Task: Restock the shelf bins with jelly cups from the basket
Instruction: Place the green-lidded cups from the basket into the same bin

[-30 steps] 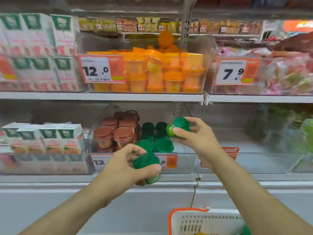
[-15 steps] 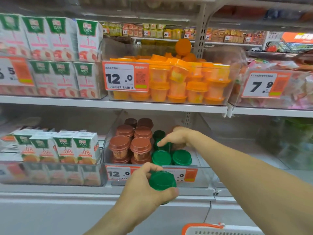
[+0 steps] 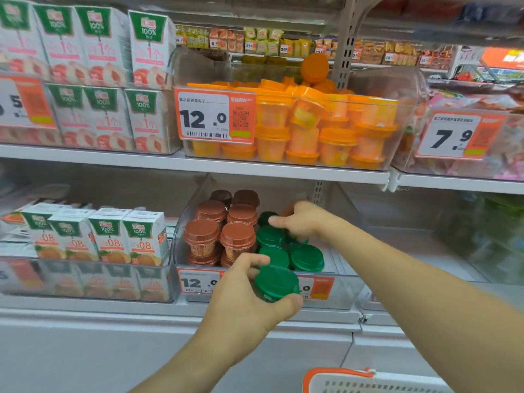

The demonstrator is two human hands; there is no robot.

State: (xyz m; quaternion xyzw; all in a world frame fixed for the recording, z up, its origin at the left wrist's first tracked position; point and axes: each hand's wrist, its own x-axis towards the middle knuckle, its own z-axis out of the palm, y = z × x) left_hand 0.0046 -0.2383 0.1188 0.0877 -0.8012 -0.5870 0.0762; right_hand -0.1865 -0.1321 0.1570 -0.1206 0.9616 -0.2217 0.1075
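A: What is being held in the lower clear bin [image 3: 344, 290]?
B: Brown-lidded cups [image 3: 238, 236] at left, green-lidded cups [image 3: 306, 258] at right.
A: And the hands?
B: A green jelly cup [image 3: 276, 283] is being gripped by the left hand [image 3: 243, 302] before the bin's front; the right hand [image 3: 303, 221] is being lowered onto the green cups, its grip hidden. Only the basket [image 3: 340, 378] rim is being shown.

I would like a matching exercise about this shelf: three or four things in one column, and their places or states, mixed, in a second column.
Things:
1. orange cups
2. brown-lidded cups
3. left hand
4. basket

Places or states:
A. bottom edge of the view
B. upper shelf bin
C. grips a green-lidded cup
D. lower bin, left side

Pairs: 1-B, 2-D, 3-C, 4-A
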